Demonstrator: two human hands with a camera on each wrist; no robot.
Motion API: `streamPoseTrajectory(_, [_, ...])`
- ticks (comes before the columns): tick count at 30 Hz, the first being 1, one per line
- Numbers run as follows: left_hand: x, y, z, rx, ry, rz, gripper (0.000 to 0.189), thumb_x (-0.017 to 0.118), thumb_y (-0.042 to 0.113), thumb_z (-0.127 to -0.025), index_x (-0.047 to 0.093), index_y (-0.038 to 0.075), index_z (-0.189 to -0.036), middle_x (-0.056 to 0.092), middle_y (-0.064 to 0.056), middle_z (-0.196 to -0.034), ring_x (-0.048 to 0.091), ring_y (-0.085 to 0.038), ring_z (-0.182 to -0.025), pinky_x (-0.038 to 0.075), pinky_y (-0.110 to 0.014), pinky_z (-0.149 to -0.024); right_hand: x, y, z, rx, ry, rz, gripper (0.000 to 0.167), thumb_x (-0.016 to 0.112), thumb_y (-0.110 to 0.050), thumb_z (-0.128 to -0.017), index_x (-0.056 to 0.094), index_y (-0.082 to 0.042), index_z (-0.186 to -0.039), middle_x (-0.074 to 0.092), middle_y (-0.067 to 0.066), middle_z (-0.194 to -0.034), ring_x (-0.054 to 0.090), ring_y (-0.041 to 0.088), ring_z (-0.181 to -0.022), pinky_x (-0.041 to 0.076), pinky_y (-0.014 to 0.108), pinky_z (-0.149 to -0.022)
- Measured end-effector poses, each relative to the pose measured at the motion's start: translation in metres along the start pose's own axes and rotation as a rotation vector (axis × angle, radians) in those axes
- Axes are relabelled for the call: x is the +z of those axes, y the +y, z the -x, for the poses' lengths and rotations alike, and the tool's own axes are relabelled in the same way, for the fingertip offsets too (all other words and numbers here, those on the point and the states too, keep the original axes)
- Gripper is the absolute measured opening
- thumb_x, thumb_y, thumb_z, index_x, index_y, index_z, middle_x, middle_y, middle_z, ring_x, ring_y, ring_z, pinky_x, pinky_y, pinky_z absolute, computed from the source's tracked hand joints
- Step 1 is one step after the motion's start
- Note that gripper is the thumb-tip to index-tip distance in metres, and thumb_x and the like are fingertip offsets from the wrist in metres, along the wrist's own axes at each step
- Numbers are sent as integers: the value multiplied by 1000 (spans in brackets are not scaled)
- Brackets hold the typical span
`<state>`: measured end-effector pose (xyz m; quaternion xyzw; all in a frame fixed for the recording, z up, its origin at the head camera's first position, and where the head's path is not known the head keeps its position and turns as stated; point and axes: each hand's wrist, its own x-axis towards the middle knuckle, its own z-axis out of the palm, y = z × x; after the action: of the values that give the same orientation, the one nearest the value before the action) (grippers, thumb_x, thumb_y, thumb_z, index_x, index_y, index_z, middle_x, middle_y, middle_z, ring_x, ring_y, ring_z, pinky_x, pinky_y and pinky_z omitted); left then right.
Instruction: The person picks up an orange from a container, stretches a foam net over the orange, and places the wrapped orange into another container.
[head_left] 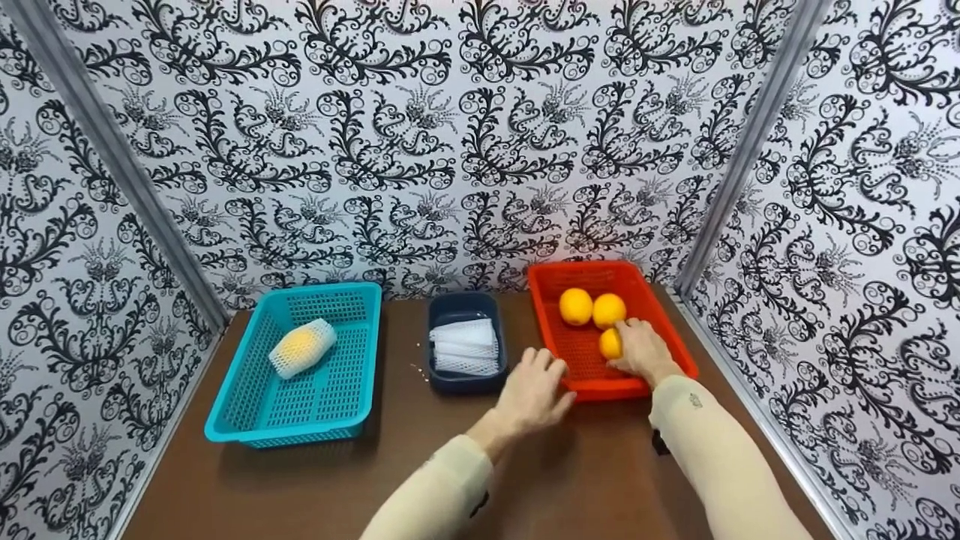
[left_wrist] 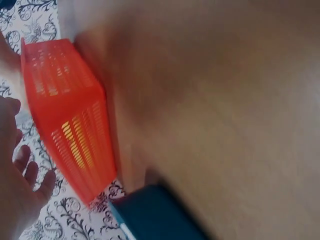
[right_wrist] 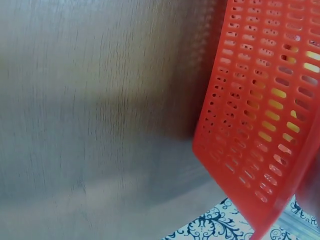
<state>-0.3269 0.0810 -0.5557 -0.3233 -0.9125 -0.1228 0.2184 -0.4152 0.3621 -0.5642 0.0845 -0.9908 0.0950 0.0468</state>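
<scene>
In the head view my right hand [head_left: 642, 349] reaches into the red basket [head_left: 551, 330], its fingers curled round the right side of an orange [head_left: 610, 344]. Two more oranges, one of them the left orange [head_left: 576, 307], lie behind it. My left hand [head_left: 532, 390] is by the basket's front left corner, fingers loosely bent, holding nothing. The left wrist view shows that left hand [left_wrist: 22, 185] beside the red basket [left_wrist: 70, 115]. In the right wrist view the basket's wall [right_wrist: 240, 115] hides the right hand's grip; yellow fruit shows through the slots.
A dark blue bin [head_left: 469, 384] with a stack of white foam nets [head_left: 465, 347] stands mid-table. At left, a turquoise basket [head_left: 315, 431] holds one fruit in a foam net [head_left: 302, 348]. Patterned walls [head_left: 420, 150] enclose the brown table [head_left: 300, 495].
</scene>
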Motion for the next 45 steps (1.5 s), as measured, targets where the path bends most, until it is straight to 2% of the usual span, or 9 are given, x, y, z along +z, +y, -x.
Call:
streamPoseTrajectory(4, [8,6,2,13,26,-5,31,82,45,-98,68,20,-109,63,-1,-107,58,-22,-101,57,-30,-81,4,0,-2,7,-21,-22,79,97,-23,-86,57,4,-149,59,35,-145,57,58,-132,55,73,-110])
streamPoseTrajectory(9, [12,8,2,12,32,8,26,85,40,-98,70,21,-106,64,0,-106,59,-22,-101,57,-28,-80,9,3,-7,22,-45,-26,80,96,-23,-87,56,2,-152,57,36,-147,57,58,-133,54,74,-111])
streamPoseTrajectory(16, [24,5,-3,107,115,-68,19,84,36,-98,71,23,-105,67,2,-104,62,-19,-101,56,-24,-84,11,2,-12,-6,-42,6,75,99,-24,-84,60,1,-143,62,35,-134,64,58,-122,58,72,-105])
streamPoseTrajectory(20, [26,5,-3,160,158,-93,20,85,36,-98,71,24,-105,67,3,-102,63,-18,-98,54,-24,-83,14,2,-13,12,-92,-7,78,99,-24,-85,58,2,-146,63,36,-134,67,57,-120,58,71,-105])
streamPoseTrajectory(24, [29,3,-3,174,201,-100,20,87,34,-97,71,25,-104,66,3,-100,62,-18,-97,53,-23,-80,18,6,-17,41,-128,-32,83,98,-25,-86,53,1,-151,61,37,-136,67,56,-119,57,71,-107])
streamPoseTrajectory(32, [29,5,-6,156,153,-112,18,86,37,-97,73,26,-102,67,4,-100,62,-17,-96,54,-22,-80,8,8,-16,1,-121,-7,79,97,-31,-84,57,2,-144,66,34,-130,70,54,-114,59,71,-104])
streamPoseTrajectory(36, [24,9,-6,125,129,-102,17,86,38,-97,75,26,-101,68,4,-100,64,-17,-97,56,-23,-81,-3,7,-13,19,-101,-32,76,95,-34,-87,56,2,-142,68,33,-129,70,53,-114,58,70,-105])
streamPoseTrajectory(40, [15,12,-5,56,89,-23,16,83,37,-98,76,24,-104,70,3,-102,66,-18,-101,60,-25,-82,-16,2,-11,31,-31,-93,80,94,-35,-84,56,3,-143,71,31,-124,71,51,-112,59,69,-101])
streamPoseTrajectory(45, [4,11,-4,-28,56,84,22,82,37,-99,77,22,-114,73,2,-109,68,-20,-105,62,-28,-83,-32,-16,-3,40,59,-220,86,92,-34,-78,58,3,-149,75,27,-119,73,43,-104,61,62,-95])
